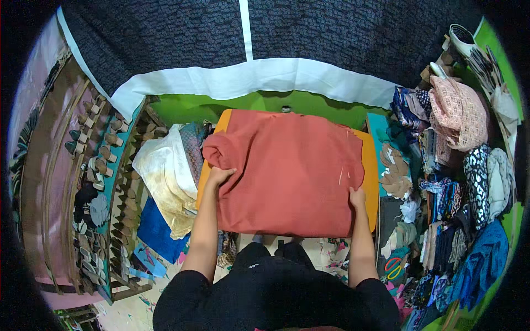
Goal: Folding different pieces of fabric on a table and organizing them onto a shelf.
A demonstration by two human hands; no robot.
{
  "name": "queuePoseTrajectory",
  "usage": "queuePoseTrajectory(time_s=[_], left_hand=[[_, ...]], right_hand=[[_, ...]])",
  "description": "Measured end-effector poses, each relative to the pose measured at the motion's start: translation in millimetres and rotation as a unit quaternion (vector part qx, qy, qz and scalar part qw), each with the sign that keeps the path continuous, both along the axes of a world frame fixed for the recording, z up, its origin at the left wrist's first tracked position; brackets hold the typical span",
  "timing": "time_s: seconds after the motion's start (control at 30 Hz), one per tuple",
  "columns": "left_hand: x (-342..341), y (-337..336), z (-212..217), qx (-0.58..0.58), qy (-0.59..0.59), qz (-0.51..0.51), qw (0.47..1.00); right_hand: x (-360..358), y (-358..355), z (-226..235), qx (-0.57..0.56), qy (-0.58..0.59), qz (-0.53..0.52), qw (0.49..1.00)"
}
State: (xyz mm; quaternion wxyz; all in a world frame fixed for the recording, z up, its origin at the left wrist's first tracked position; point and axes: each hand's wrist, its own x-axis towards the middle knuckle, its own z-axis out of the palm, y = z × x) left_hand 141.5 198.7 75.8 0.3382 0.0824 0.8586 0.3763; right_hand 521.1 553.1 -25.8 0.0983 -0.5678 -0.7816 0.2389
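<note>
A large rust-red fabric (287,165) lies spread over an orange tabletop (371,187), with its near edge hanging toward me. At its left side the fabric is bunched into a thick fold. My left hand (222,175) is closed on the fabric just below that fold. On the right, my right hand (357,197) pinches the fabric's side edge. Loose threads show along the right edge, above my right hand. Both forearms reach forward from the lower edge, far apart.
White stained cloth (165,176) is heaped left of the table, near a rack of shoe lasts (124,204). Folded fabrics (441,193) are stacked on the right, with orange-and-green-handled scissors (393,268) nearby. Scraps litter the floor (127,311). A dark patterned curtain (309,33) hangs ahead.
</note>
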Motion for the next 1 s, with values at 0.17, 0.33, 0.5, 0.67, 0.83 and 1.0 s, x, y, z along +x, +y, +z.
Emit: queuePoseTrajectory(time_s=[0.17, 0.33, 0.5, 0.67, 0.83, 1.0], left_hand=[[2, -22, -29, 0.336, -0.121, 0.119, 0.927], [13, -54, -35, 0.495, -0.271, 0.182, 0.805], [29, -54, -9, 0.618, -0.293, 0.173, 0.709], [41, -92, -7, 0.618, -0.331, 0.197, 0.686], [91, -145, -26, 0.531, -0.251, 0.311, 0.748], [137, -220, -62, 0.366, -0.332, 0.277, 0.824]], right_hand=[[16, -13, 21, -0.141, 0.307, -0.003, 0.941], [26, -51, 57, -0.265, 0.524, -0.054, 0.807], [68, -56, 52, -0.369, 0.596, -0.145, 0.698], [109, -75, 64, -0.370, 0.617, -0.151, 0.678], [166, -99, 45, -0.504, 0.505, -0.208, 0.668], [208, -157, 23, -0.569, 0.347, -0.296, 0.684]])
